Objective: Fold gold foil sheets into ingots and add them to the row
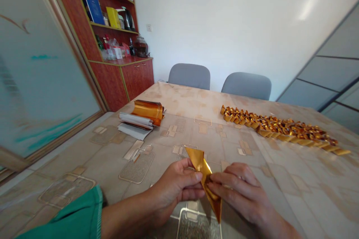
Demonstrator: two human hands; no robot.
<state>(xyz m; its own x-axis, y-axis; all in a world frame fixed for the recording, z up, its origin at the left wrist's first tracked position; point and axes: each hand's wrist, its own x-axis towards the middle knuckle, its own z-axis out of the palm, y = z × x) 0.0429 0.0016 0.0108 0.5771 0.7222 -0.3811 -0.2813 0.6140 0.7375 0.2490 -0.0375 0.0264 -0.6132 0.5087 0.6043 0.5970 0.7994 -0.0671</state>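
Observation:
A folded piece of gold foil paper (199, 161), long and pointed at both ends, is held just above the table near its front. My left hand (176, 181) pinches it from the left, thumb on the near face and fingers behind. From the right, my right hand (244, 192) grips the lower half, its fingers bent over the paper's edge. The fingertips hide part of the folds. Farther off to the left lies a stack of curled gold foil sheets (147, 110) with white backs. Rows of folded gold pieces (280, 127) stand close together at the right.
A patterned cloth (165, 153) covers the table. Two grey chairs (189, 75) stand at its far side, before a white wall. To the left are a red wooden cabinet (134, 78) with filled shelves and a frosted glass door (42, 63).

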